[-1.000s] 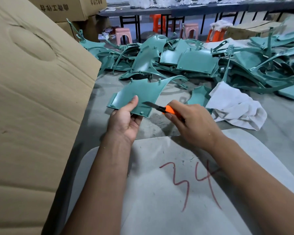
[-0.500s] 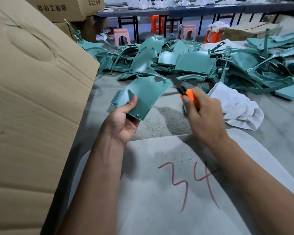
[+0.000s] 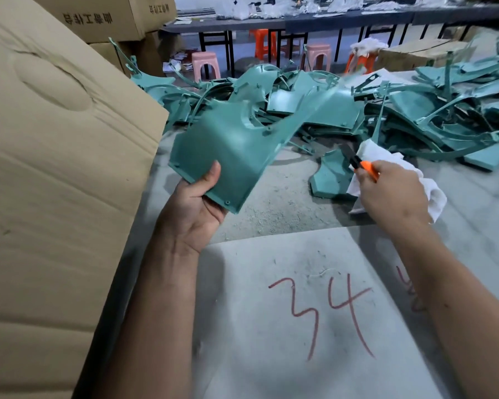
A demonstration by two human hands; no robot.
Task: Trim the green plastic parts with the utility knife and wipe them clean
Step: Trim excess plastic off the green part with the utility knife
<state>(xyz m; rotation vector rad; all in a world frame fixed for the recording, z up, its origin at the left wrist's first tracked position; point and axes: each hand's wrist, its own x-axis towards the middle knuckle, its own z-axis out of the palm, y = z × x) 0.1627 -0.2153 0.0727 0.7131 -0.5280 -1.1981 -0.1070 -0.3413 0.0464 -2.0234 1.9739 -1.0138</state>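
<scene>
Green plastic part (image 3: 231,148) is lifted off the bench (image 3: 285,197), left hand (image 3: 198,203) gripping its bottom corner; right hand (image 3: 392,194) is wrapped round the utility knife (image 3: 360,164), off by the white rag (image 3: 386,156); I'd brace the part steady and shave edges away from that thumb

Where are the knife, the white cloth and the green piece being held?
utility knife (image 3: 368,167): head view, orange handle above the right hand.
white cloth (image 3: 380,151): head view, upper folds.
green plastic part (image 3: 231,151): head view, flat middle panel.

A cardboard wall (image 3: 55,168) blocks the left. Piled green parts (image 3: 415,110) and a rag (image 3: 386,156) crowd the far table (image 3: 285,197). The board (image 3: 300,312) in front lies bare.
</scene>
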